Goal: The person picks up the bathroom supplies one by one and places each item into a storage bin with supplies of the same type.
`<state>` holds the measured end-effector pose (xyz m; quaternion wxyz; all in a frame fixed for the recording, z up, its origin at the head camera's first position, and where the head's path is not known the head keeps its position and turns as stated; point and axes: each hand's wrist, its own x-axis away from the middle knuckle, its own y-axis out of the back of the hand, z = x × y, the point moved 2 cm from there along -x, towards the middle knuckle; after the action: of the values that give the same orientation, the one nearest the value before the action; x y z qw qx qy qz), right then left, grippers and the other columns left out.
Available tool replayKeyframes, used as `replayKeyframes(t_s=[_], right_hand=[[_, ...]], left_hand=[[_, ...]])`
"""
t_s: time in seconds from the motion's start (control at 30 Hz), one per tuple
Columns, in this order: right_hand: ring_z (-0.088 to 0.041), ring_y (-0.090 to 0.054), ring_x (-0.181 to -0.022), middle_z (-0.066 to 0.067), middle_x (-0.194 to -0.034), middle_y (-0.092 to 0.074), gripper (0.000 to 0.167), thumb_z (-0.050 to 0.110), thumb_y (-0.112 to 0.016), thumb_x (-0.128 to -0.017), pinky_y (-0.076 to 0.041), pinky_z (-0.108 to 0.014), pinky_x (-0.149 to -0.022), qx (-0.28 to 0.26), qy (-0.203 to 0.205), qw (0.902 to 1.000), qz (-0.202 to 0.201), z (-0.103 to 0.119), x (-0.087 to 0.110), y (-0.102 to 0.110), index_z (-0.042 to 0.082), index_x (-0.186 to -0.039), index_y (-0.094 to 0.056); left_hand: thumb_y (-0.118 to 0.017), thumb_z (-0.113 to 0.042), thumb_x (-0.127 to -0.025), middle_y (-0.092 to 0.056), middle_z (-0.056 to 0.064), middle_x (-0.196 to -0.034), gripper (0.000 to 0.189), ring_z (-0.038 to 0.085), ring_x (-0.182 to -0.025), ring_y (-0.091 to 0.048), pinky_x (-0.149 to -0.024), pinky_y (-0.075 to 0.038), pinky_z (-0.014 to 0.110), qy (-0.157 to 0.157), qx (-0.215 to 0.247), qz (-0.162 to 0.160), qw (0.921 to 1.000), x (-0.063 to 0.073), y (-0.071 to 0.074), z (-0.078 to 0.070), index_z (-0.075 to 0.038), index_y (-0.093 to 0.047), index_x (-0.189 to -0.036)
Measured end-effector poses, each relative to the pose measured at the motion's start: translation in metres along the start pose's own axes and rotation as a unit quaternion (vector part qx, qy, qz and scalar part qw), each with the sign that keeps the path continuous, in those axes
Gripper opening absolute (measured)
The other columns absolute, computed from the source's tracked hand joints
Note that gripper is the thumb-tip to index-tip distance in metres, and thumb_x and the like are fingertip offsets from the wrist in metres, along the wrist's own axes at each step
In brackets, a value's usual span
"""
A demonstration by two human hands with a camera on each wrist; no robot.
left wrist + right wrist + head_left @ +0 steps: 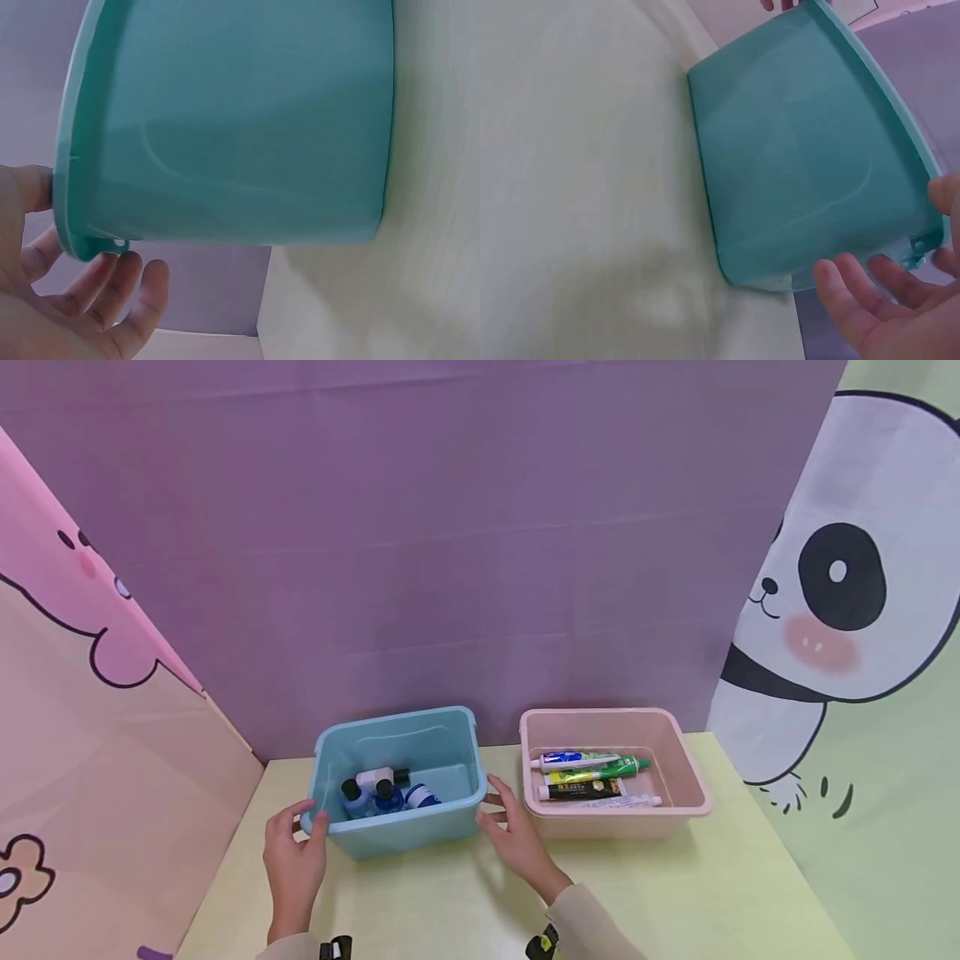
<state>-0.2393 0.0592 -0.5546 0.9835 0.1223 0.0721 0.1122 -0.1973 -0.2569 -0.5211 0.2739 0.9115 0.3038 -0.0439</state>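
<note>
A light-blue plastic bin (pixel 405 833) stands at the left of the table, set slightly askew. Inside lie several small bottles, among them a white one (pixel 375 778) and blue ones (pixel 423 796), some with black caps. My left hand (pixel 294 858) holds the bin's front left corner, thumb against the front rim and fingers round the side, under the small lug in the left wrist view. At the opposite corner is my right hand (pixel 517 839), its thumb (pixel 941 193) at the rim and its other fingers extended loosely beside the end wall.
A pink bin (pixel 622 827) stands close to the right, holding several tubes, including a green one (pixel 626 767) and a black one (pixel 581 790). Behind both rises a purple backdrop (pixel 450 568). Printed panels flank the pale yellow table (pixel 420 910).
</note>
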Motion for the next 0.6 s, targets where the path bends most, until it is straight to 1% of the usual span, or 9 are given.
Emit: replayKeyframes(t_s=[0.1, 0.17, 0.23, 0.3, 0.37, 0.43, 0.47, 0.53, 0.6], right_hand=[[-0.028, -0.065, -0.108, -0.023, -0.137, -0.060, 0.053, 0.021, -0.060, -0.104, -0.058, -0.041, -0.088, 0.009, 0.002, 0.9997, 0.021, -0.002, 0.011, 0.003, 0.012, -0.153, -0.042], [-0.024, -0.066, -0.105, -0.023, -0.131, -0.064, 0.046, 0.020, -0.059, -0.103, -0.056, -0.035, -0.086, 0.021, 0.007, 0.9991, 0.036, -0.003, 0.018, 0.006, 0.007, -0.146, -0.049], [-0.020, -0.066, -0.101, -0.020, -0.123, -0.068, 0.038, 0.020, -0.059, -0.104, -0.055, -0.030, -0.084, 0.030, 0.008, 0.9985, 0.045, -0.004, 0.025, 0.010, 0.004, -0.137, -0.055], [-0.017, -0.067, -0.098, -0.018, -0.116, -0.071, 0.030, 0.021, -0.058, -0.104, -0.054, -0.026, -0.084, 0.033, 0.008, 0.9981, 0.051, -0.004, 0.032, 0.015, 0.003, -0.129, -0.060], [-0.018, -0.069, -0.096, -0.015, -0.111, -0.072, 0.025, 0.021, -0.058, -0.105, -0.054, -0.023, -0.083, 0.034, 0.006, 0.9980, 0.054, -0.005, 0.039, 0.021, 0.004, -0.122, -0.063], [-0.018, -0.070, -0.095, -0.013, -0.107, -0.074, 0.022, 0.022, -0.058, -0.105, -0.055, -0.023, -0.083, 0.036, 0.005, 0.9977, 0.056, -0.004, 0.046, 0.028, 0.006, -0.118, -0.065], [-0.017, -0.071, -0.094, -0.012, -0.106, -0.074, 0.020, 0.022, -0.059, -0.104, -0.055, -0.022, -0.083, 0.040, 0.006, 0.9975, 0.058, -0.004, 0.050, 0.031, 0.008, -0.117, -0.066], [-0.014, -0.070, -0.093, -0.011, -0.105, -0.075, 0.018, 0.024, -0.059, -0.104, -0.055, -0.022, -0.082, 0.051, 0.011, 0.9969, 0.059, -0.001, 0.056, 0.040, 0.012, -0.115, -0.067], [-0.009, -0.068, -0.090, -0.007, -0.102, -0.075, 0.015, 0.024, -0.060, -0.104, -0.055, -0.022, -0.081, 0.068, 0.025, 0.9961, 0.050, 0.002, 0.060, 0.048, 0.016, -0.112, -0.069]], left_hand=[[-0.061, -0.017, -0.102, -0.047, 0.024, -0.138, 0.031, 0.041, -0.115, -0.055, -0.070, -0.032, 0.000, -0.002, -0.006, -0.010, 0.9999, 0.004, 0.001, -0.003, 0.000, -0.061, -0.129], [-0.063, -0.014, -0.100, -0.047, 0.024, -0.136, 0.030, 0.040, -0.115, -0.054, -0.072, -0.036, 0.006, -0.010, -0.012, -0.016, 0.9998, 0.007, 0.001, -0.006, 0.000, -0.063, -0.126], [-0.066, -0.012, -0.098, -0.047, 0.025, -0.135, 0.029, 0.040, -0.118, -0.050, -0.077, -0.041, 0.018, -0.021, -0.019, -0.020, 0.9994, 0.010, 0.001, -0.008, 0.001, -0.064, -0.124], [-0.067, -0.011, -0.096, -0.047, 0.025, -0.134, 0.029, 0.042, -0.124, -0.046, -0.085, -0.045, 0.036, -0.031, -0.031, -0.022, 0.9988, 0.013, 0.001, -0.009, 0.002, -0.064, -0.122], [-0.069, -0.012, -0.095, -0.047, 0.025, -0.135, 0.029, 0.044, -0.129, -0.040, -0.091, -0.043, 0.053, -0.037, -0.045, -0.022, 0.9980, 0.015, 0.001, -0.011, 0.001, -0.065, -0.121], [-0.069, -0.013, -0.095, -0.047, 0.026, -0.136, 0.030, 0.046, -0.130, -0.037, -0.094, -0.041, 0.064, -0.044, -0.064, -0.020, 0.9968, 0.018, 0.001, -0.013, 0.001, -0.065, -0.121], [-0.070, -0.014, -0.094, -0.047, 0.025, -0.136, 0.030, 0.046, -0.130, -0.036, -0.094, -0.041, 0.066, -0.049, -0.072, -0.018, 0.9960, 0.019, 0.001, -0.014, 0.000, -0.065, -0.120], [-0.072, -0.015, -0.093, -0.048, 0.025, -0.136, 0.030, 0.046, -0.128, -0.037, -0.094, -0.041, 0.066, -0.065, -0.087, -0.011, 0.9940, 0.022, 0.000, -0.017, 0.000, -0.066, -0.118], [-0.074, -0.015, -0.091, -0.050, 0.026, -0.134, 0.030, 0.047, -0.126, -0.038, -0.095, -0.038, 0.066, -0.093, -0.095, -0.006, 0.9912, 0.022, 0.000, -0.021, 0.001, -0.067, -0.115]])
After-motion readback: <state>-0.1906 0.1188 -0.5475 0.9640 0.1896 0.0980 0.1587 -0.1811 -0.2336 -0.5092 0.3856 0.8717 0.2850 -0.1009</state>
